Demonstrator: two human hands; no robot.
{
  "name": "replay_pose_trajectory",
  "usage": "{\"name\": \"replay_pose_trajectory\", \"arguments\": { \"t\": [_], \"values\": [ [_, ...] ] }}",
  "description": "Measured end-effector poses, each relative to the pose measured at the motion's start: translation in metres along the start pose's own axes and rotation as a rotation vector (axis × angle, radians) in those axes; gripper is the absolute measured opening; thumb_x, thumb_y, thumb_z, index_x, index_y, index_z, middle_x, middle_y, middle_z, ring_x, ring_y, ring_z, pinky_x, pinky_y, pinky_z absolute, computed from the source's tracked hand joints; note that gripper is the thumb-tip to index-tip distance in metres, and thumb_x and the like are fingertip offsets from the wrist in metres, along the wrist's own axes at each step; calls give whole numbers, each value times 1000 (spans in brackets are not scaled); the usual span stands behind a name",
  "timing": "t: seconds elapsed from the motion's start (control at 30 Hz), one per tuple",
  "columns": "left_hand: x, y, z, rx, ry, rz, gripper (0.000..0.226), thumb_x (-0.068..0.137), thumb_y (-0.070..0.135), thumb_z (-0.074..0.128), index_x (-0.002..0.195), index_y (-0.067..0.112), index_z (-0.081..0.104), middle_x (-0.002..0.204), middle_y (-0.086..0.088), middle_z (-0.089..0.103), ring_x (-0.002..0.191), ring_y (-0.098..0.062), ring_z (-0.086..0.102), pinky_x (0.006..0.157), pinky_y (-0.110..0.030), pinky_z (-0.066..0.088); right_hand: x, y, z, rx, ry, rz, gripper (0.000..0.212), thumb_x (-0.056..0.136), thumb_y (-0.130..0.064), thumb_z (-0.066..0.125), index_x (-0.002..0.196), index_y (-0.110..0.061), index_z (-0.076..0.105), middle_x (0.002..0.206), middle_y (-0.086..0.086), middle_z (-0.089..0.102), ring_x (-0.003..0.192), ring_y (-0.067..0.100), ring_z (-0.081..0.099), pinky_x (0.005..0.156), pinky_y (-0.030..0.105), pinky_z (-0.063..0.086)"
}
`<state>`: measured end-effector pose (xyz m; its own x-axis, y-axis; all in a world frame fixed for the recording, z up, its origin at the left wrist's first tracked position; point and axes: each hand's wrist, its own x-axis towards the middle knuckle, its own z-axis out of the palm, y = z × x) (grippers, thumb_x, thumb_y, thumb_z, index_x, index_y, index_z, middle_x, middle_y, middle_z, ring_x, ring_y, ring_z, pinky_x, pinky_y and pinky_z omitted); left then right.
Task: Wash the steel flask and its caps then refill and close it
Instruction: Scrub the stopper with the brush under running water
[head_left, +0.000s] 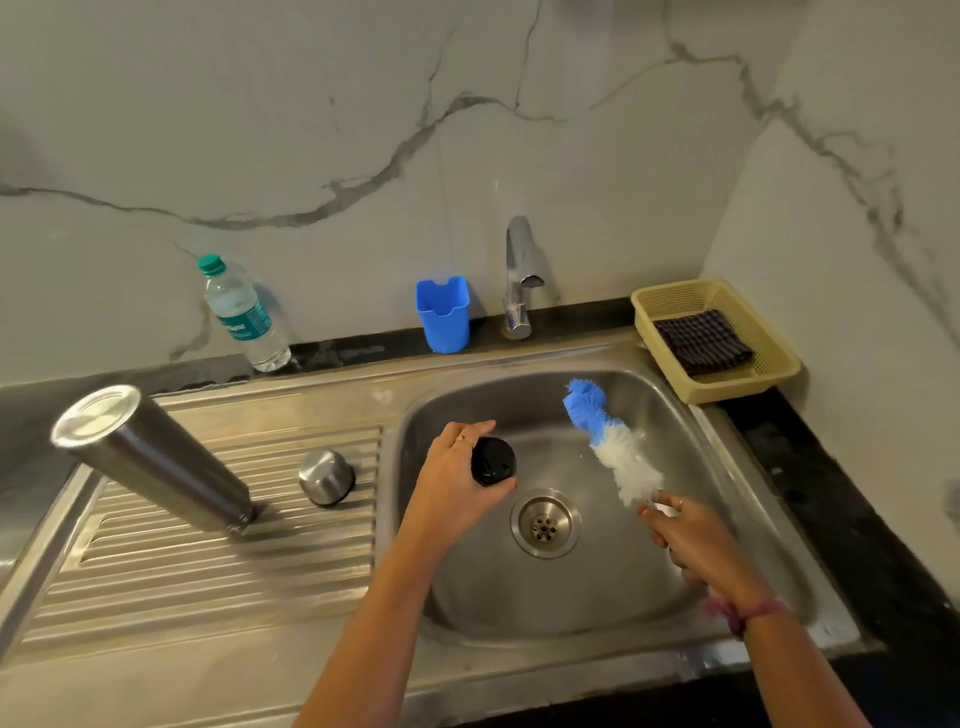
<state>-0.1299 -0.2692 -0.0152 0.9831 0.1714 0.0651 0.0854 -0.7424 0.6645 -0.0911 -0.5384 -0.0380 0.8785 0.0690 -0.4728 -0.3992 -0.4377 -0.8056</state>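
Sink (727, 447): steel basin, with both my hands over it.
Flask (156, 457): steel, standing mouth-down on the draining board at the counter's left, well apart from my hands.
Brush (608, 441): blue-and-white bristle head, long axis running up-left from my right hand (691, 540), whose grip is wrapped round the handle.
Steel cap (326, 477): upside down on the board, beside the flask.
Black cap (493, 461): round, glossy, pinched in my left hand (457, 483); the bristles lie just to its right, so I judge scrubbing comes next.
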Motion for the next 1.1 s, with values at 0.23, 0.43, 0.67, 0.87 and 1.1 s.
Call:
{"name": "replay_pose_trajectory", "arguments": {
  "t": [0.23, 0.43, 0.67, 0.87, 1.1],
  "values": [
    [65, 29, 4, 21, -141, -19, 95, 85, 37, 73, 158, 27, 14, 129, -2, 44, 114, -16, 49, 93, -22, 36, -3, -6, -14, 79, 68, -53, 15, 95, -26, 58, 109, -29, 56, 54, 0, 44, 36, 5, 31, 37, 20, 26],
    [135, 39, 5, 130, -265, -88, 104, 85, 35, 73, 157, 39, -2, 133, -14, 45, 108, -24, 52, 97, -35, 43, -8, -17, -12, 86, 124, -73, 19, 95, -28, 58, 110, -34, 48, 71, 11, 55, 49, 11, 39, 41, 20, 33],
    [184, 38, 20, 214, -380, -124, 107, 86, 37, 72, 156, 39, -9, 148, -20, 37, 130, -37, 46, 110, -45, 40, 2, -23, -11, 88, 133, -48, 16, 95, -28, 57, 108, -34, 50, 73, 12, 54, 49, 11, 36, 34, 14, 27],
    [200, 29, 24, 177, -385, -163, 109, 87, 38, 72, 154, 41, -14, 137, -21, 45, 116, -35, 55, 104, -43, 42, 13, -22, -8, 76, 115, -61, 16, 95, -26, 58, 106, -36, 52, 63, 8, 48, 42, 8, 33, 34, 17, 27],
    [201, 24, 34, 127, -402, -174, 120, 84, 32, 75, 148, 46, -26, 136, -22, 50, 110, -37, 58, 101, -44, 46, 21, -14, -3, 82, 95, -53, 19, 95, -25, 57, 108, -37, 53, 56, 2, 41, 40, 6, 30, 37, 20, 25]
  ]
}}
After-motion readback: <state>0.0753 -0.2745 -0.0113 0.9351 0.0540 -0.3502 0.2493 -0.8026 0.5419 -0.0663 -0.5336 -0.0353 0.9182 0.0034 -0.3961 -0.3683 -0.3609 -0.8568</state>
